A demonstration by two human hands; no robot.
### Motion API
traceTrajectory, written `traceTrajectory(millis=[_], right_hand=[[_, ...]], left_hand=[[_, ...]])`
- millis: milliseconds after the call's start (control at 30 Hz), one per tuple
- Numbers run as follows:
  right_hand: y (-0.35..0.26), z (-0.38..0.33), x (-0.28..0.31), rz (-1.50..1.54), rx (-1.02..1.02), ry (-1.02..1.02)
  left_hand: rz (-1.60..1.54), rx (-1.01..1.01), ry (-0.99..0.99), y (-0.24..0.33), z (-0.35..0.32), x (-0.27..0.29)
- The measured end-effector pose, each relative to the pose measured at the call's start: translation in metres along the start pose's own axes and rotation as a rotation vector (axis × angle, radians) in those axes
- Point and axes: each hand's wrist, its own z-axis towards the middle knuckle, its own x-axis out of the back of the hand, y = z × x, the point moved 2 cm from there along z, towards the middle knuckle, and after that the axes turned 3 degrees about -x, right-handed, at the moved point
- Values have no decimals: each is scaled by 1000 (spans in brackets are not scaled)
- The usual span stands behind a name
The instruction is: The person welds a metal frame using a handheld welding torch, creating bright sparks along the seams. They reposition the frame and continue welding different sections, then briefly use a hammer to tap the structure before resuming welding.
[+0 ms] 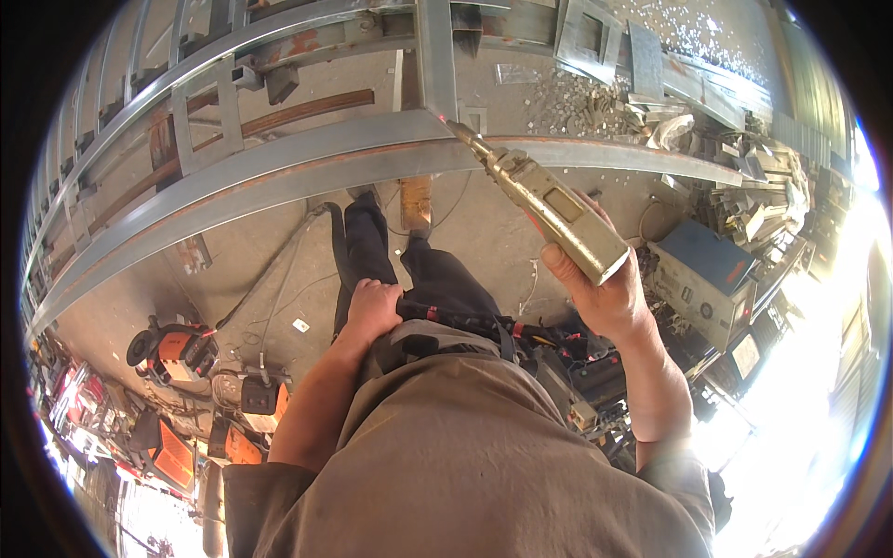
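Observation:
My right hand [605, 288] is wrapped round a gold-coloured handheld laser welding gun [549, 191], its fingers mostly hidden behind the body. The gun's narrow tip points up and left, and a small red light spot shows by it. That tip is at the joint where an upright steel tube [435, 65] meets a long grey steel beam [316, 139]; I cannot tell whether it touches. At my waist, my left hand [375, 307] is closed round a black hose [433, 312] with red bands, which runs across my front to the right.
A welded steel frame [121, 130] extends to the left. Metal offcuts [753, 186] lie piled at right, near a blue-and-white machine [702, 274]. Orange-and-black machines [181, 353] stand at lower left. Cables [279, 260] trail over the floor by my legs.

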Motion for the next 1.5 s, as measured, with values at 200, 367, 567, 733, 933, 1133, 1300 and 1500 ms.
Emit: traceTrajectory(millis=[200, 367, 567, 733, 933, 1133, 1300, 1500], right_hand=[[-1, 2, 1, -84, 35, -24], [-4, 6, 0, -129, 90, -16], [-10, 8, -3, -157, 90, -16], [-14, 9, -4, -175, 101, -14], [-19, 7, -4, -116, -10, -71], [-22, 8, -4, -114, -20, -65], [-19, 7, -3, -132, -11, -62], [-13, 2, 3, -120, -43, -55]], left_hand=[[-4, -3, 6, 0, 1, 2], [10, -4, 0, 0, 3, 2], [11, -4, -3, 0, 4, 4], [17, -6, -5, -1, 4, 4], [10, -3, -16, -1, 4, 5], [19, -8, -16, 1, 4, 7], [7, 3, -36, -1, 5, 7], [32, -1, -30, -1, 10, 15]])
